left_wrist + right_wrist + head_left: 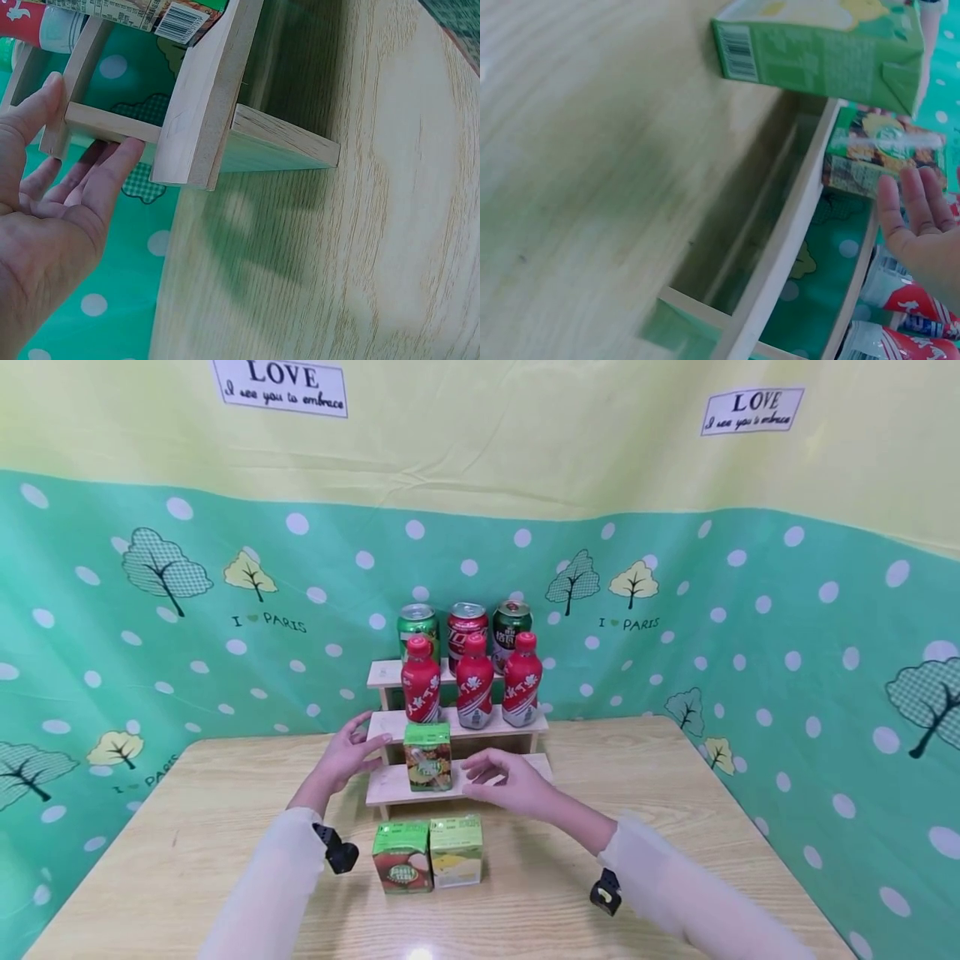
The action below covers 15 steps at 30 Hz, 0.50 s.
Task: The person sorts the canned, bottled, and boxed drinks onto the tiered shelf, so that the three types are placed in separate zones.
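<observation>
A green juice box [428,758] with a brown and yellow fruit picture stands upright on the left half of the lowest tier of a wooden step rack [390,785]. My left hand [348,756] is at the rack's left side. In the left wrist view its fingers [112,176] lie against the side rail and its thumb overlaps the middle tier's end. My right hand [513,785] hovers just right of that box, fingers loosely bent and apart from it. On the table before the rack stand a red-and-green juice box [403,858] and a yellow-green one [457,852], side by side.
Three red bottles [475,683] line the middle tier. Behind them, on the top tier, are three drink cans [417,625]. A polka-dot cloth [315,560] hangs close behind the wooden table [225,810] and along its sides.
</observation>
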{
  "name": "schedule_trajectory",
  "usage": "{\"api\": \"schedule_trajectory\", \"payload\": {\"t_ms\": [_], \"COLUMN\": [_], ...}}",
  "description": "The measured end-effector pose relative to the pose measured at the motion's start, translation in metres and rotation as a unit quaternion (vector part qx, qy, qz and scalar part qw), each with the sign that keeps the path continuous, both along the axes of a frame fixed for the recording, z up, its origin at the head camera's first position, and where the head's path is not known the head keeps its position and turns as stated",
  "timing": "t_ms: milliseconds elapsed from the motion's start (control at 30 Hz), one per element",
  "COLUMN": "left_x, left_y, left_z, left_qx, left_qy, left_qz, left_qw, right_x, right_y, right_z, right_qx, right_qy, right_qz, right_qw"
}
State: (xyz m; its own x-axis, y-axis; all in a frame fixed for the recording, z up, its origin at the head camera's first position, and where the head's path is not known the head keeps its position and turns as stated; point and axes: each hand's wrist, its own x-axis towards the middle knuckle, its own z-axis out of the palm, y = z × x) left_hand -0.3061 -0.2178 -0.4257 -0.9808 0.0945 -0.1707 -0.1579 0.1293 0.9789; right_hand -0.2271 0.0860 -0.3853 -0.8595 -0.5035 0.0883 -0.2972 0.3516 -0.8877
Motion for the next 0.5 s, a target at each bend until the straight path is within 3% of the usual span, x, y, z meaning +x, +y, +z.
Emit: {"api": "schedule_trajectory", "payload": {"t_ms": [200,500], "left_x": [0.0,0.0], "left_y": [-0.001,0.0], "left_z": [0.001,0.0], "left_qx": [0.003,0.008], "left_qy": [-0.001,0.0], "left_qz": [-0.001,0.0], "left_qw": [1.0,1.0], "right_x": [0.008,0.018], "right_y": [0.002,0.007], "right_z": [-0.008,-0.024], "right_qx": [-0.011,0.017], "right_qy": [-0.014,-0.04], "right_qz": [0.047,0.07], "right_qw": [0.9987,0.9966]}}
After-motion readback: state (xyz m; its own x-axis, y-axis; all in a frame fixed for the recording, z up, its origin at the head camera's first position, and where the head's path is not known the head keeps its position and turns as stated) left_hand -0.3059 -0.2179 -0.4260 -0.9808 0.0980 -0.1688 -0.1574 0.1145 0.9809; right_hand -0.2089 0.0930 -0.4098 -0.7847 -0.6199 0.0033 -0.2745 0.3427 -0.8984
